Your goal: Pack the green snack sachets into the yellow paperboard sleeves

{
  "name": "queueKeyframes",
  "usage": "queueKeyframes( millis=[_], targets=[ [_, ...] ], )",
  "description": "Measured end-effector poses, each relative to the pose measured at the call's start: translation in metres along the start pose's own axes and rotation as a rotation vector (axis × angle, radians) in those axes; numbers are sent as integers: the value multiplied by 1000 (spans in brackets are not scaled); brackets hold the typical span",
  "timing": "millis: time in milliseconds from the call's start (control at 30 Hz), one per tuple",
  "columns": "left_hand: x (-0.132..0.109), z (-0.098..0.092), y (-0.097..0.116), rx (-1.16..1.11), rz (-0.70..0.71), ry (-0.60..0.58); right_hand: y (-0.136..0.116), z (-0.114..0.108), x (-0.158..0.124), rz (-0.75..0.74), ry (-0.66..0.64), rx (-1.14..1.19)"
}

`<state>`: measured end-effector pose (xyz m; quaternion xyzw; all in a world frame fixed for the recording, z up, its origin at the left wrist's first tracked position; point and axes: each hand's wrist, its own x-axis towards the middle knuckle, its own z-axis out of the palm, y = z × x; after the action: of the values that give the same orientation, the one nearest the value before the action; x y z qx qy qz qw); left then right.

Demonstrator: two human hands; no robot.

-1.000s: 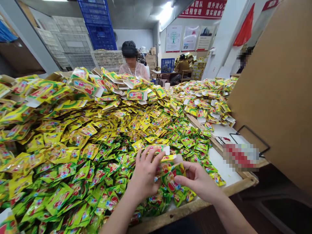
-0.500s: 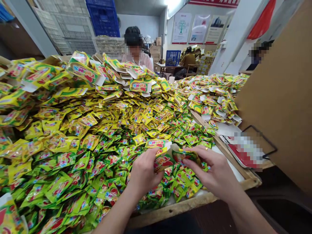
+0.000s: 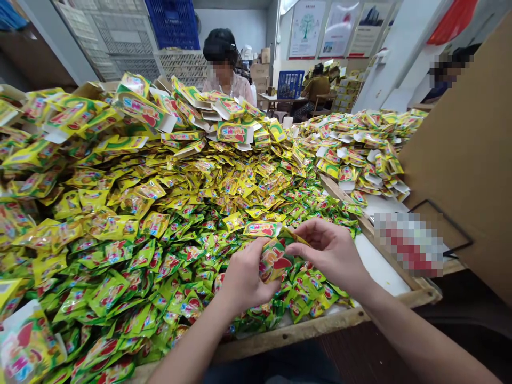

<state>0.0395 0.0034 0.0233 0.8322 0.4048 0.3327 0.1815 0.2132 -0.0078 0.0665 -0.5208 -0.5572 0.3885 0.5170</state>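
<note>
My left hand (image 3: 248, 276) is wrapped round a small printed carton (image 3: 274, 261), yellow and green with red fruit on it. At the carton's right end, my right hand (image 3: 330, 252) pinches candy packets (image 3: 295, 238) that are partly inside the opening; how many is hidden. Both hands are just above a heap of shiny green packets (image 3: 192, 304). Yellow packets (image 3: 224, 184) lie farther back in the same heap.
Printed cartons (image 3: 140, 109) with open flaps are piled behind the packets. A wooden rim (image 3: 308, 333) borders the table's near edge. At right stand a large brown cardboard sheet (image 3: 460, 133) and a blurred-out red-and-white item (image 3: 412, 242). A co-worker (image 3: 228, 80) sits opposite.
My right hand has moved left against the carton, and the packets it holds have gone deeper into the opening. The view has shifted slightly.
</note>
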Motion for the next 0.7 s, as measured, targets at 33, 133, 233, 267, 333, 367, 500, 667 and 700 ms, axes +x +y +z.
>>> queueKeyframes(
  millis=[33, 133, 233, 267, 333, 367, 500, 667, 700],
  targets=[
    [0, 0, 2, -27, -35, 4, 1, 3, 0, -36, 44, -11],
    [1, 3, 5, -47, -105, 65, 5, 13, 0, -157, 128, -109],
    [0, 8, 4, -1, -111, 177, 11, 16, 0, -255, 198, -308],
    [0, 10, 2, 24, -97, 206, 13, 16, 0, -264, 222, -354],
    [-1, 13, -1, 75, -65, 239, 15, 14, -2, -237, 225, -360],
    [-1, 14, -3, 93, -55, 243, 15, 13, -3, -206, 191, -322],
    [-1, 13, -6, 115, -65, 234, 10, 8, -8, -110, -35, -225],
    [-1, 12, -6, 184, -63, 205, 5, 5, -6, -99, -61, -312],
    [-1, 12, -5, 212, -65, 197, 5, 5, -5, -87, -80, -284]
  ],
)
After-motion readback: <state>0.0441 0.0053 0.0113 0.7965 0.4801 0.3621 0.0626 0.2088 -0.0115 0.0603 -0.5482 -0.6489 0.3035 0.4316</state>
